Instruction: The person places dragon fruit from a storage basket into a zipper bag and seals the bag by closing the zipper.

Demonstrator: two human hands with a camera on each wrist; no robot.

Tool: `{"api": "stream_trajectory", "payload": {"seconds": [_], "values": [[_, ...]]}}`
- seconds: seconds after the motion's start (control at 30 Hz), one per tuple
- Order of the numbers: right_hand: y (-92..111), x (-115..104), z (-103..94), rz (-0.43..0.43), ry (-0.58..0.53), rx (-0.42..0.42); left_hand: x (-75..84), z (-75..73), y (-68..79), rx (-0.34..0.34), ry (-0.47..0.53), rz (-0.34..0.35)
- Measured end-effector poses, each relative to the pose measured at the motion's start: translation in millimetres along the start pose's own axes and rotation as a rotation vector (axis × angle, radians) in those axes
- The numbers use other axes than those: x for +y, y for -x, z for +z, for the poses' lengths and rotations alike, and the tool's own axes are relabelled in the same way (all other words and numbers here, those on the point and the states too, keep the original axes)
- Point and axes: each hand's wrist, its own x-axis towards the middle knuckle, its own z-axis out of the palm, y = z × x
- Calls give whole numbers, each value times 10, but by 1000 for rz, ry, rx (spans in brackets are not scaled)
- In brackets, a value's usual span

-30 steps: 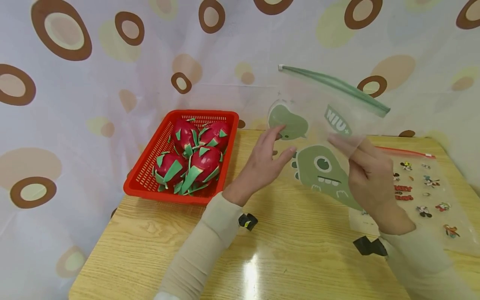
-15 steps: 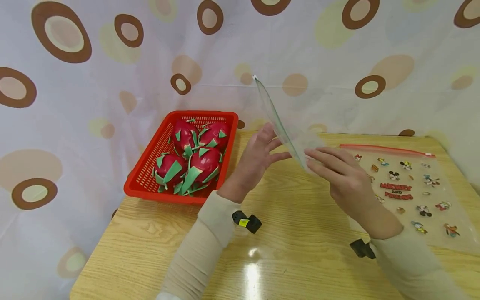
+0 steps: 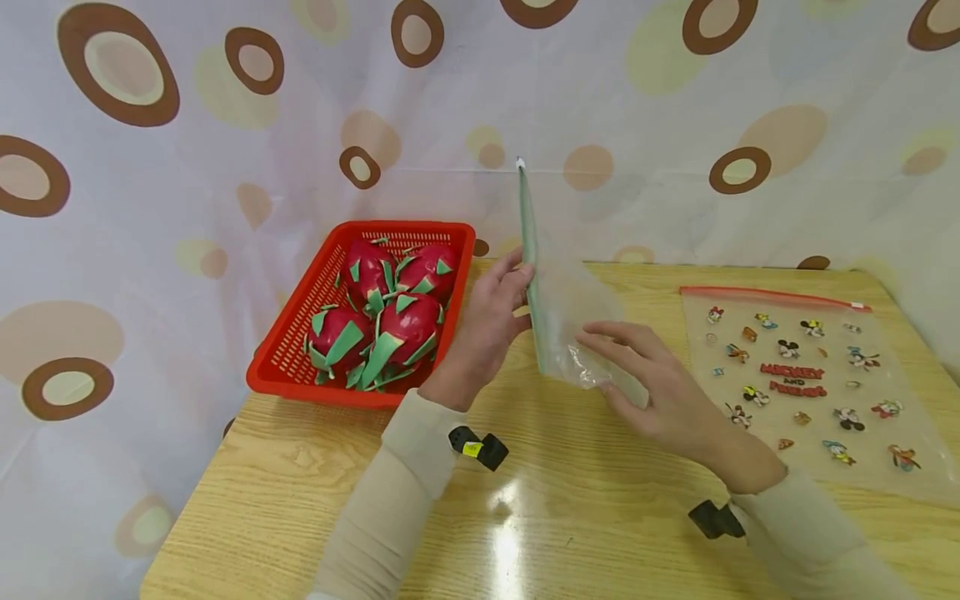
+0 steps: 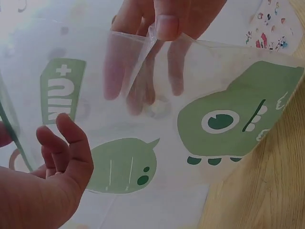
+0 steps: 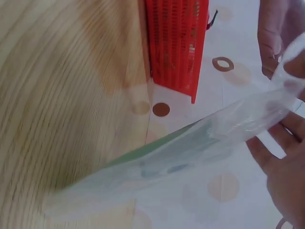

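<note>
A clear zip bag (image 3: 566,308) hangs upright over the table in the head view, its green zip strip facing left and a white slider at the top. My left hand (image 3: 487,329) holds the zip-side edge, fingers on one face and thumb beyond the strip. My right hand (image 3: 656,396) pinches the bag's edge between thumb and fingers, as the left wrist view shows. Green dinosaur prints (image 4: 221,121) and a "NIU" label (image 4: 63,90) cover one face there. From the right wrist, the bag appears nearly edge-on.
A red basket (image 3: 258,379) with several red dragon fruits (image 3: 408,329) with green leaves stands left of my left hand. Flat on the wooden table (image 3: 585,517) at the right lies another zip bag (image 3: 795,383) with cartoon prints and a red zip. A patterned cloth (image 3: 480,83) hangs behind.
The bag has swung from facing the camera to nearly edge-on, its zip strip now at left. My left hand has come onto the zip edge; my right hand has moved left and lower.
</note>
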Motion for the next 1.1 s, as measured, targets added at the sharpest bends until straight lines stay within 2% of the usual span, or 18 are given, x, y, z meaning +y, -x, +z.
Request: {"api": "stream_trajectory", "payload": {"seconds": [0.07,0.13,0.43,0.57,0.7,0.8,1.1], "values": [[15,-33,12,86,-15,-83,-8,-26,12,13,-12,-6],[11,-65,25,137,-32,-143,-20,-64,26,30,-38,-12],[-9,-64,128,269,-221,-326,-67,-217,97,175,-251,-47],[-42,-46,164,365,-315,-380,-119,-240,121,147,-370,-54],[-122,-43,190,441,-408,-350,-172,-215,141,91,-482,-44],[-191,-40,210,476,-496,-304,-202,-191,156,76,-533,-31],[-359,-97,216,603,-735,-150,-250,-102,226,-45,-584,-10]]}}
